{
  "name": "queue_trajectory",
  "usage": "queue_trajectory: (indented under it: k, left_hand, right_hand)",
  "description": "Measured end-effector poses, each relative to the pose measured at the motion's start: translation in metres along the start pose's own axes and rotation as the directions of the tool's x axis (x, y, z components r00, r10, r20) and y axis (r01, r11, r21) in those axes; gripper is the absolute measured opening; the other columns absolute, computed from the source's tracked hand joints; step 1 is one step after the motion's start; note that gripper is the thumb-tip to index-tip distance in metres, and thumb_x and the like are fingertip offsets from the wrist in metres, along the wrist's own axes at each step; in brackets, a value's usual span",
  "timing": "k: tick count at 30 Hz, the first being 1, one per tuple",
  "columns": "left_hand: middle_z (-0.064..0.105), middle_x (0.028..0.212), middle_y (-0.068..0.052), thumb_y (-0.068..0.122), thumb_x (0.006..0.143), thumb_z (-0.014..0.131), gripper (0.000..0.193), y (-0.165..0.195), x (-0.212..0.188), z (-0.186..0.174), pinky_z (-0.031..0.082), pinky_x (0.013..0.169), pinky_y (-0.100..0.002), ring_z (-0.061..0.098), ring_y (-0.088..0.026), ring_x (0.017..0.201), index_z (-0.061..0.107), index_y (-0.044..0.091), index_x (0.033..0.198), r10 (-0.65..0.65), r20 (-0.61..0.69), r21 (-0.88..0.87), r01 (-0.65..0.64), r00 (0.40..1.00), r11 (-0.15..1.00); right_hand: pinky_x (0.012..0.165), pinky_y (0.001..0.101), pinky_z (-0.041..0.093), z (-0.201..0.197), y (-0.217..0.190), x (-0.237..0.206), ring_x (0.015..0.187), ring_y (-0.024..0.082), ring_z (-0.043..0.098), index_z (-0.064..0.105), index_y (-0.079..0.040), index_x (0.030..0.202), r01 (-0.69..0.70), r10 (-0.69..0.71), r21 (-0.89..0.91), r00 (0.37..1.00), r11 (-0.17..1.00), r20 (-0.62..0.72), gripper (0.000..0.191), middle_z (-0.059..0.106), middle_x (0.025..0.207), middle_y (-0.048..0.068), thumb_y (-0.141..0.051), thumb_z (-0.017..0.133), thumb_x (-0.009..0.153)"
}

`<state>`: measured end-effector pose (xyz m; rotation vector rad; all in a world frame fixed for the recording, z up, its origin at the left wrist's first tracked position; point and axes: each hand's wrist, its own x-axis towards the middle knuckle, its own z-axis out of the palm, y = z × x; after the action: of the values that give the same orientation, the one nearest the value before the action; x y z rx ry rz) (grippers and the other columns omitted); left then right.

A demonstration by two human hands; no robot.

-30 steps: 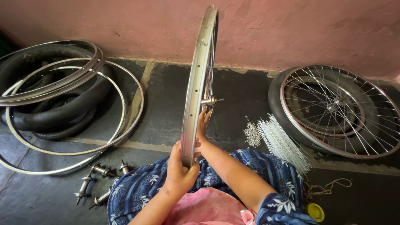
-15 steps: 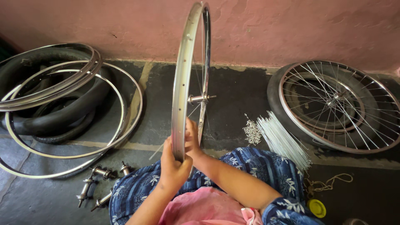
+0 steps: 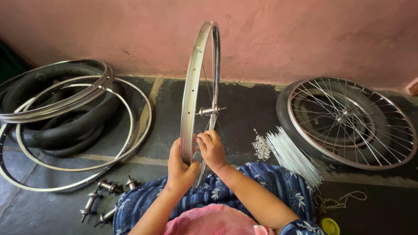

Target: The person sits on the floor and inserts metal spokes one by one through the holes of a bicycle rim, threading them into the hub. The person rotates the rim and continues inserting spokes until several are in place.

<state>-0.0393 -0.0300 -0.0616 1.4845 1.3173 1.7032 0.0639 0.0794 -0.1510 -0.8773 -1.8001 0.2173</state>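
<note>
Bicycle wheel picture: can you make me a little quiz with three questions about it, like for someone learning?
1. True or false: the bicycle rim being worked on stands upright.
2. Which hand grips the rim's edge: A) left hand, B) right hand?
3. Fill in: the loose spokes lie on the floor beside the finished ____.

Key:
1. True.
2. A; the right hand's fingers pinch at a spoke below the hub.
3. Wheel, lying flat on the right.
</note>
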Motion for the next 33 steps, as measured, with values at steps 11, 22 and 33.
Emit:
queue_trajectory:
  k: [11,22,33]
  left_hand:
    - [0.056,0.138,-0.021,-0.001,0.067,0.07,0.059,0.049,0.02,0.002,0.03,0.119,-0.05,0.043,-0.044,0.139,0.056,0.0,0.124,0.307,-0.1,0.476,-0.226,0.946,0.85]
    - [0.037,0.158,-0.023,0.0,0.075,0.075,0.084,0.018,-0.01,0.005,0.024,0.12,-0.044,0.026,-0.036,0.154,0.037,-0.001,0.15,0.095,-0.151,0.126,-0.076,0.984,0.989]
    - [0.033,0.16,-0.025,-0.005,0.077,0.071,0.08,0.018,-0.032,0.004,0.024,0.12,-0.044,0.024,-0.036,0.156,0.038,0.001,0.15,0.106,-0.068,0.067,-0.101,0.992,0.993]
  right_hand:
    - [0.096,0.042,0.054,-0.025,-0.008,0.041,0.112,0.034,0.065,0.069,0.0,0.11,0.386,-0.387,0.011,0.922,0.922,0.009,0.028,0.067,0.118,0.014,0.003,0.071,0.082]
    - [0.081,0.0364,0.057,-0.004,0.044,0.055,0.088,0.027,0.072,0.049,-0.001,0.141,0.118,-0.099,0.204,0.99,0.972,-0.104,0.044,0.072,0.098,0.01,0.002,0.062,0.098]
    - [0.086,0.0392,0.054,-0.012,0.012,0.065,0.093,0.03,0.065,0.053,-0.006,0.132,0.355,-0.363,0.155,0.931,0.922,0.031,0.05,0.064,0.101,0.012,0.015,0.057,0.087]
